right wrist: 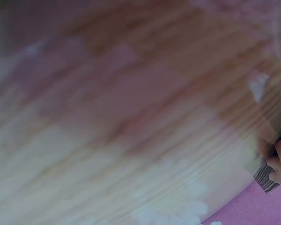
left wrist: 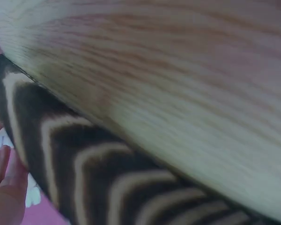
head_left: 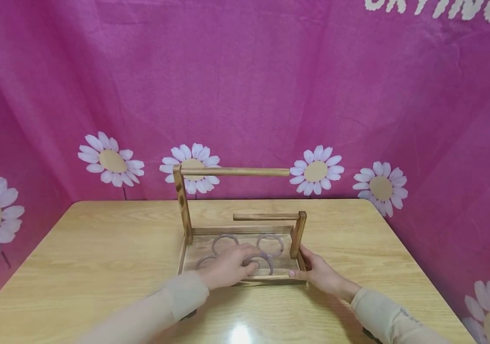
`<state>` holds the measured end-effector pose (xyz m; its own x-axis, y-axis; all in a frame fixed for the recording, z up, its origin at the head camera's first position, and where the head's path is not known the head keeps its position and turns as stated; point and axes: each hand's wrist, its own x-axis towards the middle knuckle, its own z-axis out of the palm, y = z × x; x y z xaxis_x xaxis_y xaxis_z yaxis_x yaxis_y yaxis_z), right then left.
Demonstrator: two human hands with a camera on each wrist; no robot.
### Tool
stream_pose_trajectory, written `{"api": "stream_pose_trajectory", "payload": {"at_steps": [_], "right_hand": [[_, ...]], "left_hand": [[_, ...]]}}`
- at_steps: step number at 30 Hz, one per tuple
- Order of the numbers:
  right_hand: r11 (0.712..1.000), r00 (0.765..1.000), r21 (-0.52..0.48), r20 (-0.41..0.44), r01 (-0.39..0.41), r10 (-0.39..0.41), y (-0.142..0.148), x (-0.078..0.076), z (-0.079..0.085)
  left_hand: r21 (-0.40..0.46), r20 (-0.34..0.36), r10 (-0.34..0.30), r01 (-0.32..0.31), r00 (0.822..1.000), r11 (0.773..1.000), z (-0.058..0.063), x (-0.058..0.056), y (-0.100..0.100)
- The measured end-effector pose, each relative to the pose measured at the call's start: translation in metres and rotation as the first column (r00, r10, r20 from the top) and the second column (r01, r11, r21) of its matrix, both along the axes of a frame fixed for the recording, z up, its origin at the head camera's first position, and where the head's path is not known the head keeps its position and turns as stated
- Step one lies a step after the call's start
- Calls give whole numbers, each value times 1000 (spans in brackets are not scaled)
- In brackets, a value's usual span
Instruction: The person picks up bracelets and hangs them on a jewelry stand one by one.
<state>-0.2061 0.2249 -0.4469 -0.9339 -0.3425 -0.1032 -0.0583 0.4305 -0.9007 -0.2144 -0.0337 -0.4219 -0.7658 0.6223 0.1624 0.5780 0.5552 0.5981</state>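
A wooden jewelry stand [head_left: 189,230] has a shallow tray base, a tall post with a long bar [head_left: 236,171] on the left, and a shorter post with a lower bar [head_left: 266,217] on the right. Several translucent purplish bangles [head_left: 270,235] are in the tray. My left hand [head_left: 229,266] reaches over the front wall, its thumb and fingers pinching the left side of the front right bangle [head_left: 266,259]. With thumb in front and fingers behind, my right hand [head_left: 324,274] grips the tray's right front corner. In the left wrist view the tray's dark striped wood [left wrist: 93,159] looms large.
The stand sits on a light wooden table [head_left: 98,258] with rounded back corners. Behind and at both sides hangs a magenta cloth [head_left: 236,95] printed with white daisies. Light glares off the table's front.
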Motion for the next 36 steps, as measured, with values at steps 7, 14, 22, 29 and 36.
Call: {"api": "stream_pose_trajectory", "payload": {"at_steps": [7,14,22,29,36], "right_hand": [[1000,1000,-7,2,-6,6,2,-1,0],[1000,1000,5,-1,9,-9,3,-3,1],[1000,1000,13,5,15,-15,1,0,3],[1000,1000,-3,-4,14,-14,1,-2,1],[1000,1000,-2,14,25,-25,2,0,-1]], "left_hand": [[4,-10,20,-20,1000,1000,-7,-15,23],[-56,57,-3,6,998,998,-13,-37,41],[-137,11,34,-32,999,990,-19,-52,53],[-140,45,88,-81,995,987,-24,-64,65],[-149,60,112,-102,992,983,-26,-64,71]]}}
